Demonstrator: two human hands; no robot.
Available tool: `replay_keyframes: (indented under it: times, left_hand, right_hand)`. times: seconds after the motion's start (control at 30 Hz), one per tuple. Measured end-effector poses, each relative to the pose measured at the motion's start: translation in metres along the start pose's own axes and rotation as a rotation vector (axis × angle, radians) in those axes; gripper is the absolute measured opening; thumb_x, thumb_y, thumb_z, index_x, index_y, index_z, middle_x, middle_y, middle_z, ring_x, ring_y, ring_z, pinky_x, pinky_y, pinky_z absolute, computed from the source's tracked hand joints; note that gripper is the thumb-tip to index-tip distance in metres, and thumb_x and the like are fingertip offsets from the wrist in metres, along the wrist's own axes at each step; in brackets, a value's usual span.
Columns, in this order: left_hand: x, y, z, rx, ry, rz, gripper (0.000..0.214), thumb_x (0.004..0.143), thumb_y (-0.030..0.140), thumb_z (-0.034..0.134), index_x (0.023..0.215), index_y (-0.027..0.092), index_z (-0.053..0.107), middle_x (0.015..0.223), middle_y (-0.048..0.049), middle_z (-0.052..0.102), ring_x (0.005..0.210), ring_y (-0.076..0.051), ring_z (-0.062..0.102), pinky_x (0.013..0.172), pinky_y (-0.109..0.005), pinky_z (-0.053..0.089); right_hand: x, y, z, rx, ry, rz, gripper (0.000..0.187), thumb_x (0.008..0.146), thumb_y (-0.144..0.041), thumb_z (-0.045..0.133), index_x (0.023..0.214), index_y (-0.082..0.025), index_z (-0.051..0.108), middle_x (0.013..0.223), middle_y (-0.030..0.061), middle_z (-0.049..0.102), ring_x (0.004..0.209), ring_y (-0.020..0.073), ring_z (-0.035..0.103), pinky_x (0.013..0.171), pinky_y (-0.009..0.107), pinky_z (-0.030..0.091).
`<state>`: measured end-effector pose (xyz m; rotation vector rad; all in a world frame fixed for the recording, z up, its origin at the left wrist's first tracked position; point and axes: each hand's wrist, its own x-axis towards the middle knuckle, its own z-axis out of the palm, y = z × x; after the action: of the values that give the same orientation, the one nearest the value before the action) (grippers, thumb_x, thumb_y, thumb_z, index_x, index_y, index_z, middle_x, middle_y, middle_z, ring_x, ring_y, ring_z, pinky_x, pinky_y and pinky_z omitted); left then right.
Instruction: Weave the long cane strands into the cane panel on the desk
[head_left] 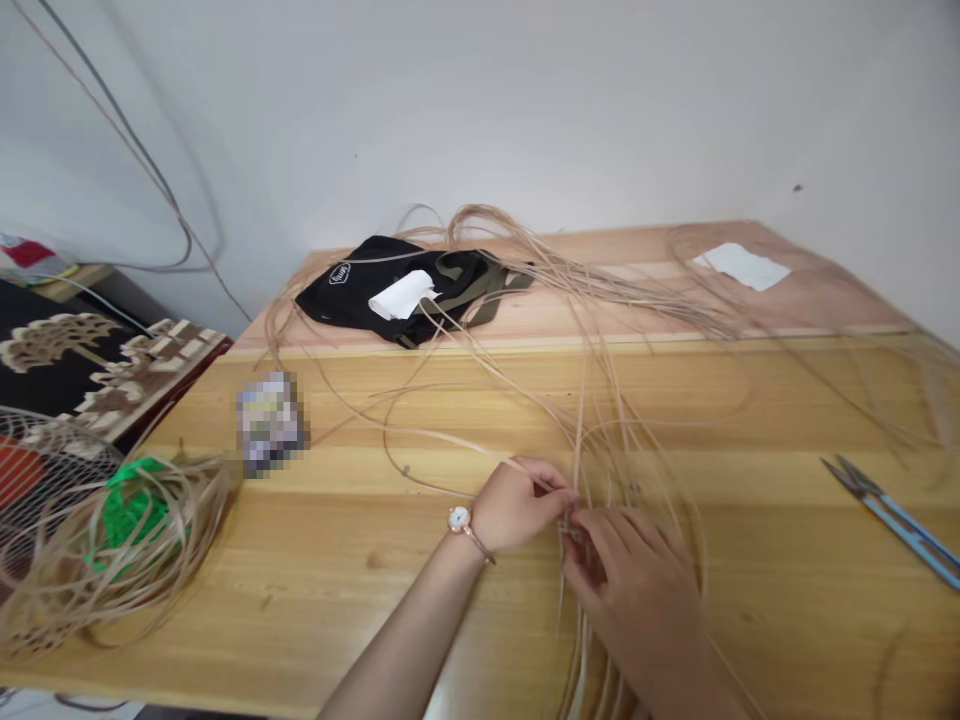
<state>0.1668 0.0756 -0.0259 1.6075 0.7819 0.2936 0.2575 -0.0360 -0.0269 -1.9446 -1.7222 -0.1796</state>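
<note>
Both hands meet low in the picture over a bunch of long, thin tan weaving strips [581, 420] that look like rattan or cane. My left hand [521, 505], with a watch [459, 518] on its wrist, pinches strips between thumb and fingers. Right against it, my right hand [637, 580] is closed on the strips where they cross, its fingers curled and a little blurred. The crossing point between the fingertips is partly hidden. Loose strip ends fan out away from the hands and also run toward me beneath the right hand.
Blue-handled thread snips [892, 515] lie at the right on the wooden table [337, 600]. A black bag [360, 290] and white papers [742, 266] are at the back. A coil of strips [187, 560] with green material [135, 505] sits at left, near a blurred-out item [270, 422].
</note>
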Motion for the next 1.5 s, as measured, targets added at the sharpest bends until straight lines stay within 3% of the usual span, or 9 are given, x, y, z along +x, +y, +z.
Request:
replay_keyframes:
  times: [0.27, 0.5, 0.83, 1.03, 1.17, 1.27, 1.5]
  left_hand:
    - [0.0, 0.002, -0.004, -0.129, -0.055, -0.014, 0.017, 0.066, 0.024, 0.057, 0.059, 0.008, 0.062, 0.055, -0.0033, 0.058, 0.05, -0.009, 0.048, 0.05, -0.019, 0.038]
    - [-0.001, -0.003, -0.005, -0.074, -0.076, 0.027, 0.023, 0.07, 0.028, 0.055, 0.061, 0.009, 0.063, 0.053, -0.0026, 0.057, 0.049, -0.008, 0.046, 0.047, -0.019, 0.036]
    - [-0.004, -0.005, -0.011, -0.129, -0.193, 0.014, 0.025, 0.07, 0.03, 0.057, 0.078, 0.008, 0.065, 0.065, -0.0065, 0.061, 0.055, -0.011, 0.053, 0.051, -0.019, 0.042]
    - [-0.002, -0.008, -0.012, -0.114, -0.202, 0.033, 0.022, 0.07, 0.026, 0.059, 0.08, 0.008, 0.066, 0.067, -0.0064, 0.063, 0.056, -0.01, 0.052, 0.051, -0.018, 0.042]
    - [-0.002, -0.011, -0.013, -0.151, -0.211, 0.063, 0.02, 0.07, 0.026, 0.059, 0.079, 0.01, 0.066, 0.073, -0.0071, 0.065, 0.063, -0.012, 0.056, 0.058, -0.019, 0.044]
    - [-0.002, -0.013, -0.012, -0.171, -0.213, 0.079, 0.019, 0.07, 0.026, 0.059, 0.077, 0.009, 0.066, 0.072, -0.0069, 0.066, 0.063, -0.011, 0.056, 0.058, -0.019, 0.044]
    - [-0.002, -0.013, -0.011, -0.218, -0.207, 0.082, 0.019, 0.07, 0.023, 0.06, 0.081, 0.01, 0.067, 0.076, -0.0076, 0.066, 0.064, -0.011, 0.057, 0.061, -0.019, 0.044]
  right_hand:
    - [-0.002, 0.002, -0.001, 0.065, 0.029, 0.013, 0.005, 0.073, -0.019, 0.049, 0.075, -0.018, 0.053, 0.069, 0.0034, 0.06, 0.068, 0.0181, 0.052, 0.067, 0.031, 0.034]
    - [-0.004, 0.003, 0.0, 0.082, 0.036, 0.015, 0.007, 0.072, -0.018, 0.049, 0.079, -0.017, 0.051, 0.069, 0.0036, 0.059, 0.066, 0.0177, 0.051, 0.065, 0.031, 0.036]
    - [-0.004, -0.001, -0.001, 0.093, 0.026, 0.085, 0.01, 0.074, -0.018, 0.049, 0.084, -0.019, 0.047, 0.083, 0.0063, 0.053, 0.075, 0.0178, 0.051, 0.065, 0.029, 0.04]
    - [0.01, 0.014, -0.013, 0.229, -0.142, 0.258, 0.02, 0.072, -0.035, 0.054, 0.084, -0.019, 0.052, 0.081, 0.0043, 0.055, 0.074, 0.0184, 0.052, 0.063, 0.029, 0.042]
    - [0.03, 0.029, -0.019, 0.439, -0.412, 0.423, 0.024, 0.079, -0.038, 0.043, 0.074, -0.021, 0.059, 0.072, 0.0025, 0.059, 0.068, 0.0172, 0.055, 0.059, 0.028, 0.041]
    - [0.043, 0.034, -0.016, 0.544, -0.549, 0.544, 0.025, 0.078, -0.038, 0.044, 0.077, -0.021, 0.061, 0.071, 0.0011, 0.063, 0.066, 0.0161, 0.057, 0.057, 0.026, 0.04]
    - [0.06, 0.037, -0.009, 0.588, -0.711, 0.546, 0.024, 0.073, -0.036, 0.049, 0.069, -0.017, 0.063, 0.064, 0.0016, 0.062, 0.06, 0.0144, 0.054, 0.053, 0.024, 0.036]
